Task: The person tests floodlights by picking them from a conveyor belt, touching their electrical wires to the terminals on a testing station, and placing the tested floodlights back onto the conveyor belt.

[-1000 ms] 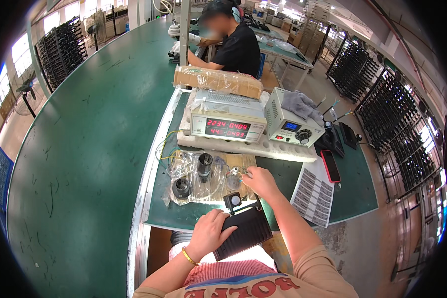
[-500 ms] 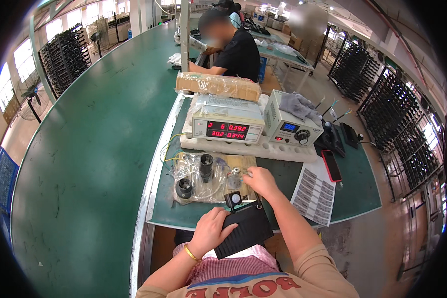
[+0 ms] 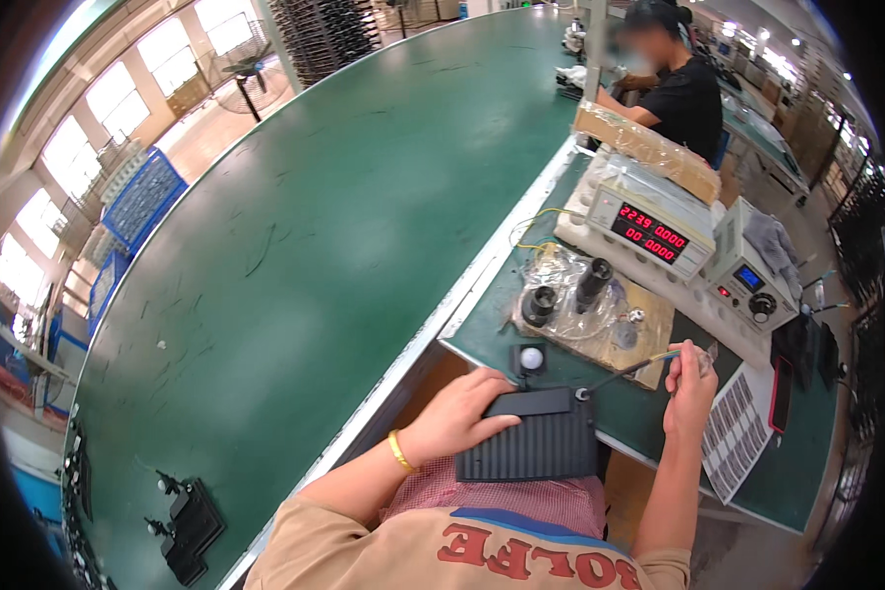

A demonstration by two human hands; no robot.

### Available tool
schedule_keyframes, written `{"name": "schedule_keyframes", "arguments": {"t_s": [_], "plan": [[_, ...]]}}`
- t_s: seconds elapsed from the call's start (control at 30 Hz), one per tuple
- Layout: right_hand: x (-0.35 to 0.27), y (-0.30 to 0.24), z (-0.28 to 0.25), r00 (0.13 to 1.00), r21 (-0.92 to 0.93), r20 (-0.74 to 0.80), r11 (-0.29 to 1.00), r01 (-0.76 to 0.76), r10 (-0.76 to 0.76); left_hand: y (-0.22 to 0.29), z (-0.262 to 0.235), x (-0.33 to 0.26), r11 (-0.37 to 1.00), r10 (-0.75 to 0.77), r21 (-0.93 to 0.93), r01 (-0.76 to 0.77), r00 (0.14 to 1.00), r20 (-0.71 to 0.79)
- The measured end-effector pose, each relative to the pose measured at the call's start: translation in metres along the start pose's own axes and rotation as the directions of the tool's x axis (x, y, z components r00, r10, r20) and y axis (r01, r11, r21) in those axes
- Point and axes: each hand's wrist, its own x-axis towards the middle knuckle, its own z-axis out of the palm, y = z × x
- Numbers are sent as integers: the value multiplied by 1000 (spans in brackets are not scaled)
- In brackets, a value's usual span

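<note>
A black ribbed floodlight (image 3: 531, 454) rests against my lap at the bench's front edge. On its far side sticks out a small sensor (image 3: 531, 360) with a white dome. My left hand (image 3: 460, 415) grips the floodlight's left end, thumb over the fins. From its right corner a black cable (image 3: 619, 374) runs to my right hand (image 3: 691, 383), whose fingers are pinched around the cable's thin coloured wires (image 3: 665, 355). Beyond the floodlight lies a plastic-wrapped board (image 3: 649, 300) with two black cylindrical sockets (image 3: 594, 285) and a small metal fitting (image 3: 636, 315).
A meter with red digits (image 3: 703, 258) and a knobbed box (image 3: 726, 258) stand on white foam. A label sheet (image 3: 737, 433) and red-edged phone (image 3: 782, 395) lie at right. More floodlights (image 3: 189, 531) sit at lower left. A person in black (image 3: 683, 113) sits beyond.
The view has swung left. My right hand has moved from beside the metal fitting to the right, drawing the cable out straight. The meter's red digits have changed. My left hand still grips the floodlight.
</note>
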Motion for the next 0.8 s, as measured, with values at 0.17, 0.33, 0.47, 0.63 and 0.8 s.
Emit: {"name": "schedule_keyframes", "arguments": {"t_s": [0.17, 0.33, 0.47, 0.63, 0.8], "plan": [[26, 36, -45, 978, 10, -210, 1000, 14, -11, -31, -66, -87, 921, -324, 122, 371, 900, -291], [37, 76, -82, 960, 113, -268, 992, -58, 86, -57, -127, -226, 653, -559, 99, 751, 566, -606], [37, 88, -88, 965, 91, -261, 996, 1, 23, -40, -153, -321, 510, -638, 55, 859, 420, -646], [37, 90, -87, 961, 13, -276, 1000, -19, 22, 10, -184, -376, 234, -840, 17, 972, 211, -500], [35, 95, -84, 969, -151, -246, 989, -3, -34, 17, -198, -339, 66, -784, 127, 990, 130, -607]]}}
